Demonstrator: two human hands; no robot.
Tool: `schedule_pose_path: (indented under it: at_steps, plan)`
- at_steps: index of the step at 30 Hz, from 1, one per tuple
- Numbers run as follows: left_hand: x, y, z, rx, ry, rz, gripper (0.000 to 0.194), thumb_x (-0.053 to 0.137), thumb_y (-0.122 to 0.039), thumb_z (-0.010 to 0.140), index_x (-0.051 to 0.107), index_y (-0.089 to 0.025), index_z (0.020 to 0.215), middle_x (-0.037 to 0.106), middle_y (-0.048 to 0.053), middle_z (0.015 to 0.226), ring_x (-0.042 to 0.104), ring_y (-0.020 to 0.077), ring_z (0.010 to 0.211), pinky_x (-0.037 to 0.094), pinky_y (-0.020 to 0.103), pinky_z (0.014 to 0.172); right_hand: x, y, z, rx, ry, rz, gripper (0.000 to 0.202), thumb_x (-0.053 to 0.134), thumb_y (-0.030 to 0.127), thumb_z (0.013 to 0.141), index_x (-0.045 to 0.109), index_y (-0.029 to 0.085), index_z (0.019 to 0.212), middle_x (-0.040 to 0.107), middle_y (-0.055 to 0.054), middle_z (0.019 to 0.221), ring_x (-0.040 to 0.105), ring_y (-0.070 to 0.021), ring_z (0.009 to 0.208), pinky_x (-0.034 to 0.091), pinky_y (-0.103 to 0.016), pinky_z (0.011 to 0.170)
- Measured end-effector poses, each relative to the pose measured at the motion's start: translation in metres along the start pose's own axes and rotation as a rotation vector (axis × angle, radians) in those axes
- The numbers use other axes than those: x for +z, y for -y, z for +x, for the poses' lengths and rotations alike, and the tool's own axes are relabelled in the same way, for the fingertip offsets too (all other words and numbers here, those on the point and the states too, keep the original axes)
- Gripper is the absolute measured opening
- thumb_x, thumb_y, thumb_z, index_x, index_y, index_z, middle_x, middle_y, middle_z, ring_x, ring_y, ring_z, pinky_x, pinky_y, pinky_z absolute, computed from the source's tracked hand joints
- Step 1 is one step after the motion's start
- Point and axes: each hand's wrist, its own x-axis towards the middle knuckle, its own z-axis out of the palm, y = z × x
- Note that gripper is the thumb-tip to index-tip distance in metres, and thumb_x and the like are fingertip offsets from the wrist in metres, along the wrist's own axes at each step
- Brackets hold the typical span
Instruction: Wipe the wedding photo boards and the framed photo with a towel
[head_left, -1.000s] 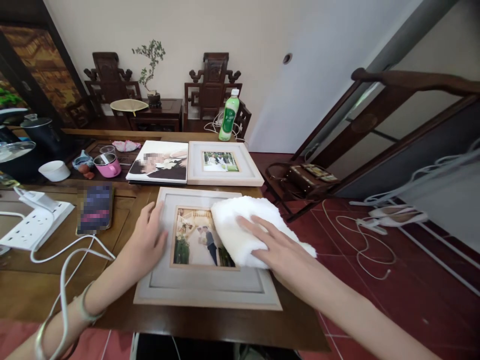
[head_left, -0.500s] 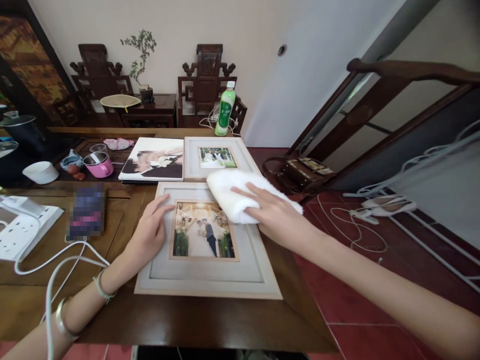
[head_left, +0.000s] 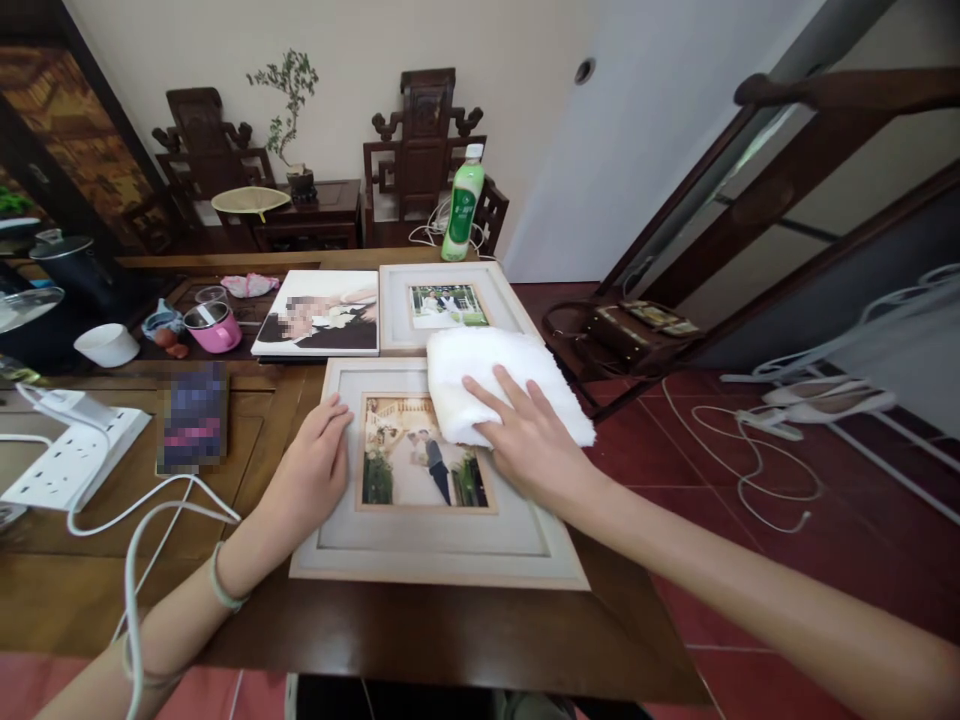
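A large picture frame (head_left: 457,550) with a pale border and a photo of a couple lies flat on the wooden table's near right part. My left hand (head_left: 319,465) holds its left edge, fingers together over the border. My right hand (head_left: 536,440) grips a folded white towel (head_left: 495,375), pressed on the frame's upper right, fingers spread across the cloth. The towel covers the photo's upper right corner and part of the border. Just beyond lies a smaller picture frame (head_left: 395,310), its near edge partly under the towel. Left of it sits a photo panel (head_left: 352,340).
A green bottle (head_left: 463,205) stands behind the frames. To the left are a pink cup (head_left: 214,328), a white bowl (head_left: 107,345), a power strip (head_left: 82,450) and a pixelated phone-like object (head_left: 192,418). A white cable (head_left: 135,570) crosses my left forearm. A brown bag (head_left: 645,335) rests beyond the table's right edge.
The towel lies flatter under my right hand, whose fingers are more spread. My left fingers have drawn in toward the frame's left edge. The whole view has shifted slightly.
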Motion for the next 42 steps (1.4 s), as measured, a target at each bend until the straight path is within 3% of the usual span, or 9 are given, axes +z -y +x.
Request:
schedule_pose_path:
  at_steps: [9, 15, 21, 24, 27, 32, 34, 37, 42]
  plan:
    - [-0.009, -0.012, -0.007, -0.017, 0.185, -0.092, 0.045, 0.035, -0.008, 0.092, 0.051, -0.018, 0.133, 0.042, 0.015, 0.149, 0.031, 0.0283, 0.144, 0.032, 0.053, 0.116, -0.002, -0.004, 0.003, 0.019, -0.019, 0.043, 0.043, 0.048, -0.006, 0.075, 0.071, 0.015, 0.105, 0.045, -0.015, 0.148, 0.034, -0.0455, 0.137, 0.039, -0.068, 0.100]
    - [-0.008, -0.008, -0.005, -0.036, 0.146, -0.163, 0.053, 0.033, 0.000, 0.084, 0.054, -0.018, 0.129, 0.049, 0.013, 0.143, 0.039, 0.0235, 0.140, 0.029, 0.051, 0.118, -0.011, 0.001, 0.010, 0.004, 0.096, 0.030, 0.046, 0.047, -0.010, 0.075, 0.071, 0.016, 0.105, 0.048, -0.015, 0.146, 0.035, -0.0474, 0.135, 0.036, -0.073, 0.099]
    - [-0.007, -0.009, -0.004, -0.075, 0.153, -0.154, 0.055, 0.033, 0.000, 0.081, 0.056, -0.016, 0.128, 0.045, 0.013, 0.147, 0.036, 0.0245, 0.142, 0.027, 0.051, 0.119, -0.023, 0.034, -0.044, -0.108, 0.081, 0.028, 0.021, 0.060, 0.007, 0.081, 0.074, 0.022, 0.087, 0.058, -0.016, 0.135, 0.051, -0.0500, 0.121, 0.049, -0.070, 0.085]
    - [-0.006, -0.010, -0.004, -0.087, 0.169, -0.119, 0.054, 0.034, -0.003, 0.082, 0.051, -0.011, 0.133, 0.040, 0.016, 0.150, 0.030, 0.0263, 0.145, 0.023, 0.051, 0.120, -0.037, 0.049, -0.079, -0.214, -0.018, 0.211, 0.014, 0.061, 0.019, 0.084, 0.073, 0.024, 0.081, 0.064, -0.013, 0.128, 0.059, -0.0429, 0.113, 0.054, -0.062, 0.081]
    - [-0.005, -0.009, -0.004, -0.092, 0.146, -0.089, 0.053, 0.036, -0.006, 0.085, 0.048, -0.013, 0.136, 0.036, 0.016, 0.153, 0.027, 0.0272, 0.146, 0.022, 0.053, 0.120, -0.053, 0.063, -0.093, -0.249, -0.048, 0.320, 0.016, 0.058, 0.022, 0.083, 0.073, 0.027, 0.084, 0.064, -0.008, 0.129, 0.060, -0.0366, 0.113, 0.056, -0.052, 0.084]
    - [-0.004, -0.007, -0.005, -0.068, 0.115, -0.069, 0.045, 0.035, -0.013, 0.093, 0.048, -0.018, 0.136, 0.036, 0.013, 0.153, 0.028, 0.0265, 0.145, 0.024, 0.054, 0.119, -0.046, 0.063, -0.065, -0.207, 0.006, 0.331, 0.025, 0.062, 0.015, 0.075, 0.074, 0.028, 0.092, 0.060, -0.009, 0.134, 0.057, -0.0431, 0.118, 0.055, -0.059, 0.086]
    - [-0.004, -0.006, -0.005, -0.055, 0.119, -0.073, 0.044, 0.034, -0.013, 0.094, 0.049, -0.019, 0.135, 0.036, 0.013, 0.153, 0.027, 0.0268, 0.146, 0.025, 0.054, 0.119, -0.035, 0.047, -0.045, -0.183, 0.081, 0.299, 0.040, 0.056, 0.003, 0.074, 0.072, 0.024, 0.105, 0.048, -0.013, 0.146, 0.043, -0.0426, 0.132, 0.044, -0.064, 0.099]
    - [-0.004, -0.004, -0.006, -0.041, 0.131, -0.084, 0.046, 0.034, -0.010, 0.093, 0.050, -0.019, 0.135, 0.038, 0.014, 0.151, 0.026, 0.0268, 0.146, 0.024, 0.054, 0.119, -0.021, 0.013, -0.015, -0.122, 0.057, 0.209, 0.054, 0.046, -0.011, 0.071, 0.069, 0.017, 0.110, 0.039, -0.016, 0.152, 0.030, -0.0387, 0.140, 0.032, -0.065, 0.108]
    - [-0.003, -0.001, -0.008, -0.027, 0.134, -0.087, 0.055, 0.034, -0.002, 0.086, 0.048, -0.017, 0.136, 0.038, 0.015, 0.151, 0.024, 0.0264, 0.147, 0.023, 0.055, 0.119, -0.009, -0.024, 0.025, -0.073, 0.016, 0.054, 0.060, 0.047, -0.016, 0.066, 0.068, 0.016, 0.112, 0.034, -0.015, 0.155, 0.026, -0.0451, 0.141, 0.030, -0.072, 0.105]
